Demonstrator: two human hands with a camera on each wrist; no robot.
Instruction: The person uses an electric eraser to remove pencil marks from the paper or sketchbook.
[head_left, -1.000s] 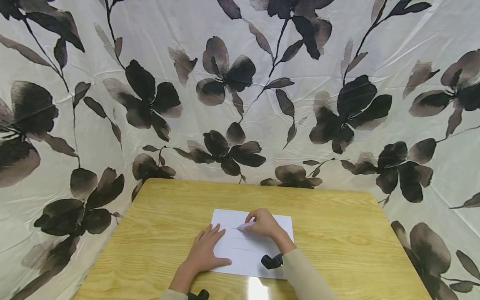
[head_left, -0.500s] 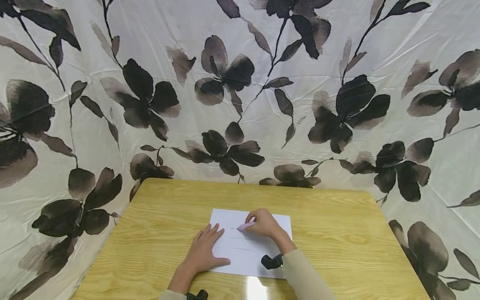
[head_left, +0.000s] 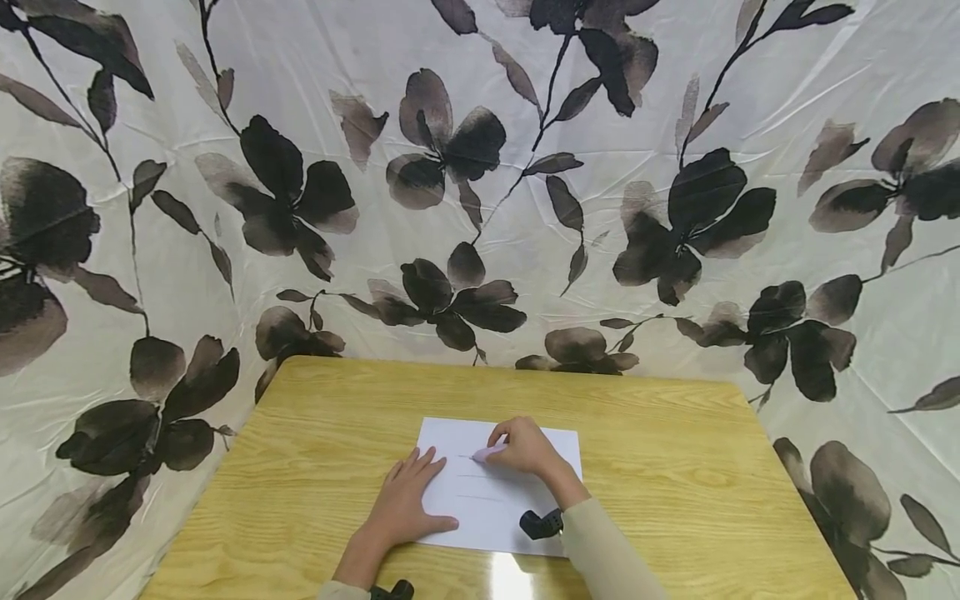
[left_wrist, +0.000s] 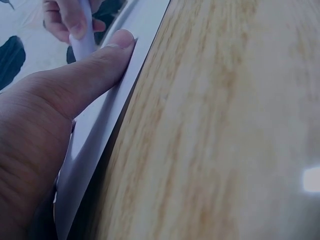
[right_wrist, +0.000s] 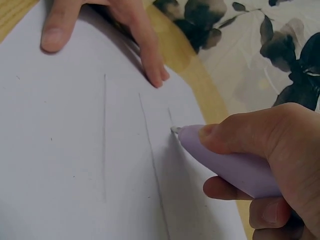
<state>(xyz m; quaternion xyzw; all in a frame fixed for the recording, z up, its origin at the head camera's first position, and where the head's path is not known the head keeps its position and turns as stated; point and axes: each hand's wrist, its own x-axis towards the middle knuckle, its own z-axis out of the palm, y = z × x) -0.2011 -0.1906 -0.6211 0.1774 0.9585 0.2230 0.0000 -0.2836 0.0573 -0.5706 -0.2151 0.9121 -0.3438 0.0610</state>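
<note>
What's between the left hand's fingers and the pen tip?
Only white paper, bearing a short drawn line that leads to the pen tip; the right wrist view shows it.

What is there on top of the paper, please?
The left hand rests on the paper; the right hand holds a purple pen at its surface, by thin lines. Any marks beneath the hands are hidden.

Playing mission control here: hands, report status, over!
Right hand gripping lilac pen-shaped tool, tip at white rectangular paper. Left hand touching paper, fingers spread. Nothing visible in tip's way.
</note>
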